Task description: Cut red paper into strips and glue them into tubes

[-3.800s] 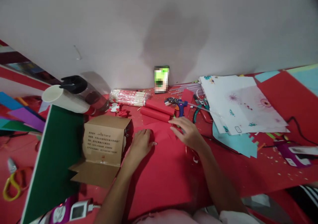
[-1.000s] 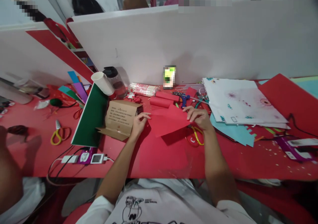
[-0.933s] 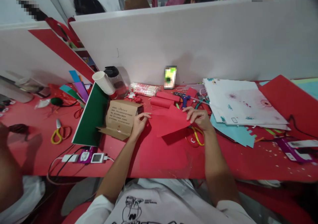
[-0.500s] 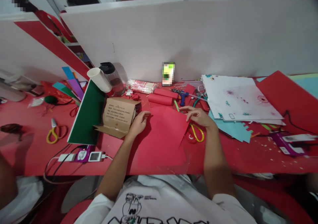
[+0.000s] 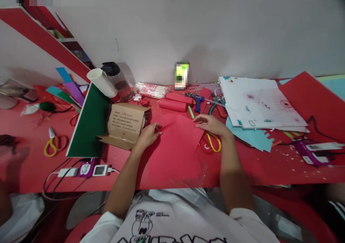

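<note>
A red paper sheet (image 5: 176,146) lies in front of me on the red table. My left hand (image 5: 149,135) is at its left edge, fingers curled with the fingertips near the paper; whether they pinch it is hard to tell. At the upper right part of the sheet, my right hand (image 5: 209,123) rests with fingers bent and a little apart, fingertips on or just over the paper. Yellow-handled scissors (image 5: 215,142) lie just below my right hand. Behind the sheet are rolled red papers (image 5: 173,105) and a blue glue gun (image 5: 198,103).
On the left stand a cardboard box (image 5: 125,122), a green board (image 5: 91,124), a white paper roll (image 5: 101,82) and a bottle (image 5: 121,83). A phone (image 5: 181,76) leans on the white partition. White printed sheets (image 5: 261,102) lie at the right. Another person's arm shows far left.
My right hand has shifted slightly left and in over the sheet. My left hand has moved slightly down along the edge. The view has tilted slightly downward.
</note>
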Demonstrator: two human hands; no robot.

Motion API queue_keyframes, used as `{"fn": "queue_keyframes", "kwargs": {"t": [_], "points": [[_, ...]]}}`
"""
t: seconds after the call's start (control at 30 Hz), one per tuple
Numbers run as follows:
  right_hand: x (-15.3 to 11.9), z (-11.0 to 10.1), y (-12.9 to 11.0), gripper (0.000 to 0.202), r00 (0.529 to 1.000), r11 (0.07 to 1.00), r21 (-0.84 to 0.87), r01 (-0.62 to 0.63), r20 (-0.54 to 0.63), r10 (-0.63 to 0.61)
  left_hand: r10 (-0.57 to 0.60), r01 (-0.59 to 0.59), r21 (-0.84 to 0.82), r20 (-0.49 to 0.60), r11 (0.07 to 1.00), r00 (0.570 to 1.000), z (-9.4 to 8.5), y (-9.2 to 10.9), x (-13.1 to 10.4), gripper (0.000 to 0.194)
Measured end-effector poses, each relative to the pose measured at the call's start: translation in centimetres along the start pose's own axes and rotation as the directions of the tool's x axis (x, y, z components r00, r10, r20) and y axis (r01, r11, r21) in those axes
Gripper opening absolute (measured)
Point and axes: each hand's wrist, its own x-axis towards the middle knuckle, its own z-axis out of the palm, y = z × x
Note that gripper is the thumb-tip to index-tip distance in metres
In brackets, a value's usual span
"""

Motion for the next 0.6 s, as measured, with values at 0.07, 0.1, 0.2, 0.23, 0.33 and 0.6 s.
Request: {"fn": "queue_keyframes", "kwargs": {"t": [0.07, 0.1, 0.2, 0.23, 0.33, 0.6], "points": [[-0.1, -0.3, 0.2, 0.024, 0.999, 1.000, 0.009, 0.018, -0.044, -0.018, 0.009, -0.010, -0.046, -0.018, 0.999, 1.000, -0.2, 0.2, 0.2, 0.007], [-0.2, -0.5, 0.2, 0.029, 0.996, 0.999, 0.027, 0.031, -0.090, -0.028, 0.015, -0.017, -0.079, -0.027, 0.997, 1.000, -0.3, 0.3, 0.3, 0.004], [-0.6, -1.4, 0.1, 0.041, 0.956, 0.986, 0.115, 0.124, -0.282, -0.087, 0.009, -0.018, -0.222, -0.043, 0.975, 0.999, -0.4, 0.6, 0.6, 0.012], [-0.7, -1.6, 0.0, 0.037, 0.934, 0.973, 0.143, 0.182, -0.334, -0.126, 0.005, -0.017, -0.269, -0.045, 0.963, 0.999, -0.3, 0.6, 0.7, 0.012], [-0.9, -1.9, -0.7, 0.020, 0.883, 0.921, 0.185, 0.342, -0.398, -0.248, -0.007, -0.002, -0.354, -0.025, 0.935, 1.000, -0.1, 0.6, 0.9, 0.019], [-0.8, -0.6, -2.2, 0.030, 0.954, 0.965, 0.089, 0.248, -0.195, -0.228, -0.077, 0.059, -0.451, -0.023, 0.891, 0.997, 0.7, 0.4, 1.1, 0.025]]}}
